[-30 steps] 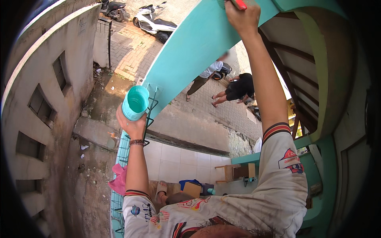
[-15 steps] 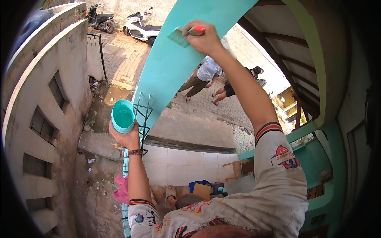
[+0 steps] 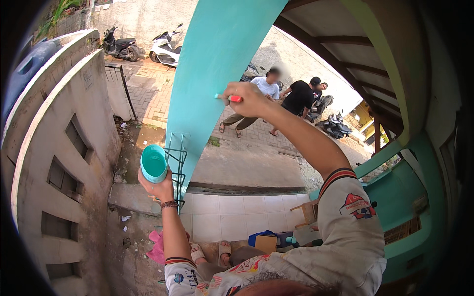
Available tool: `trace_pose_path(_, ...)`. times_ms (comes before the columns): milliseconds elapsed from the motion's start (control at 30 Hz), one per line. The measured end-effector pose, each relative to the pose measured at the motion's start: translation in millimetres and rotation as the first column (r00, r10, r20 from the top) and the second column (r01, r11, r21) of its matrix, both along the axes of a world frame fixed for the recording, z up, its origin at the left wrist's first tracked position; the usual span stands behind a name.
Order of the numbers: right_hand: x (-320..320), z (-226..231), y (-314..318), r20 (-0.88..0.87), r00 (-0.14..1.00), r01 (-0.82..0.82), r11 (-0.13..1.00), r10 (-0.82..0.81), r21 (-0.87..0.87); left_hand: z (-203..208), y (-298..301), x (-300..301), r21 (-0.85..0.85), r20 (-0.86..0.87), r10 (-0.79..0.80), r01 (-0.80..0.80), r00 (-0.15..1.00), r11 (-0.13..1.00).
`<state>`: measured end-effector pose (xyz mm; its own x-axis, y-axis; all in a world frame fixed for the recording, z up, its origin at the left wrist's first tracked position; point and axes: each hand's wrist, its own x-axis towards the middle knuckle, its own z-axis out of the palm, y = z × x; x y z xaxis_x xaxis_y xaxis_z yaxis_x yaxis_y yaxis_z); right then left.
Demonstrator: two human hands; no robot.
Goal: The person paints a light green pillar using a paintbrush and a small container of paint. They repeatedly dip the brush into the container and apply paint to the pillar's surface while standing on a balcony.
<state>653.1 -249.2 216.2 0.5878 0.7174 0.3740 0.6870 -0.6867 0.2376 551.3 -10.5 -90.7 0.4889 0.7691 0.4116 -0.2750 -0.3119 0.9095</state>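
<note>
My left hand [image 3: 159, 186] is wrapped round a cup of turquoise paint [image 3: 154, 164], held upright with its mouth toward me. In my right hand [image 3: 245, 98] is a paintbrush [image 3: 232, 98]; its red handle end shows beside my fingers, while its bristles are mostly hidden behind the hand. That hand is up against the right edge of a turquoise column [image 3: 202, 69]. Whether the bristles touch the surface, I cannot tell. A dark metal bracket [image 3: 176, 163] sticks out from the column's lower part, just right of the cup.
A weathered wall [image 3: 54, 148] with openings stands at the left. Below lie a concrete ledge [image 3: 247, 170] and white tiles [image 3: 232, 212]. A pink cloth [image 3: 157, 246] hangs near my left arm. Several people, one in a black shirt [image 3: 297, 97], and parked motorbikes [image 3: 165, 51] are in the lane beyond.
My right hand has moved down the column with the brush, from its upper part to the right edge. The view has shifted, and the people in the lane now show more fully.
</note>
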Motion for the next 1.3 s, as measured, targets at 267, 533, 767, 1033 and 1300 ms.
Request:
trace_pose_path(267, 6, 165, -15, 0.74, 0.665, -0.191, 0.98, 0.094, 0.047, -6, -1, 3, 0.039, -0.037, -0.028, 0.03, 0.999, 0.999)
trace_pose_path(533, 4, 77, -28, -0.068, 0.979, -0.173, 0.961, 0.191, 0.214, 2, 2, -4, -0.029, -0.045, -0.027, 0.026, 0.999, 0.999)
trace_pose_path(767, 10, 131, -23, 0.793, 0.593, -0.386, 0.913, 0.139, 0.129, -8, -4, 6, -0.009, 0.012, -0.102, 0.102, 0.995, 0.995)
trace_pose_path(1033, -16, -202, -46, -0.307, 0.948, -0.033, 0.984, 0.086, 0.175, -6, 1, 4, -0.03, -0.007, -0.093, 0.092, 0.996, 0.995)
trace_pose_path(1300, -272, -365, -175, -0.903, 0.397, 0.871, 0.379, -0.165, 0.314, 47, 34, -21, 0.102, -0.008, -0.185, 0.185, 0.983, 0.977)
